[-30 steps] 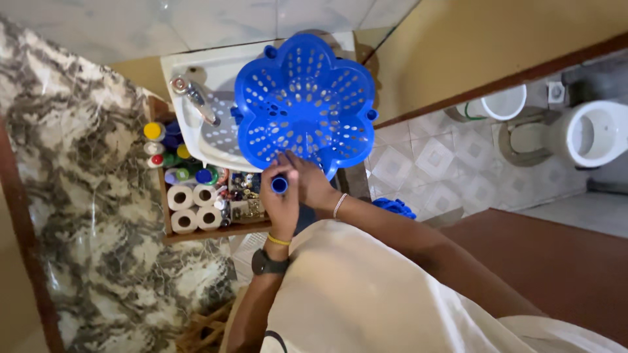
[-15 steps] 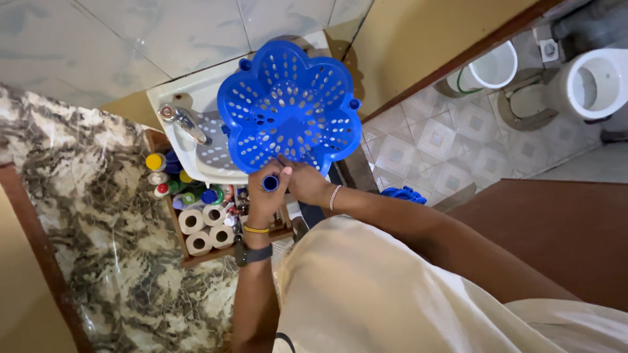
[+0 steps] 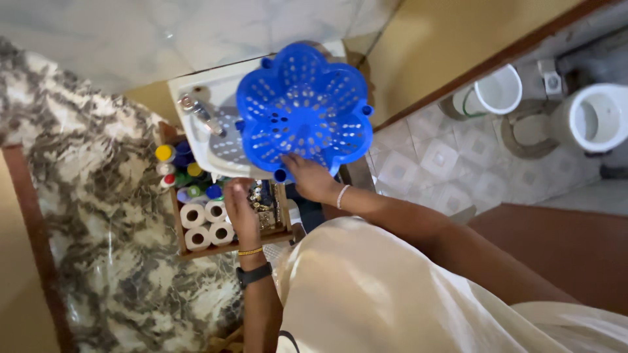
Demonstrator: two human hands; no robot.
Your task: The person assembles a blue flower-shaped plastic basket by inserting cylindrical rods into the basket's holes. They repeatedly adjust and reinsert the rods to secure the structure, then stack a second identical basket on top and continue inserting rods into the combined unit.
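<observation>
Now R hand [image 3: 313, 178] grips blue basket [image 3: 304, 108], L hand [image 3: 241, 210] free

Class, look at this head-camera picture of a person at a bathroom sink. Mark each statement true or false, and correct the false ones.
1. The right hand grips the blue perforated basket. True.
2. The left hand holds the basket too. False: it is off the basket, open above the wooden shelf.
3. Four toilet paper rolls stand on the shelf. True.
4. The basket lies on the floor. False: it is held up over the white sink.
5. A white toilet stands at the far right. True.
</observation>
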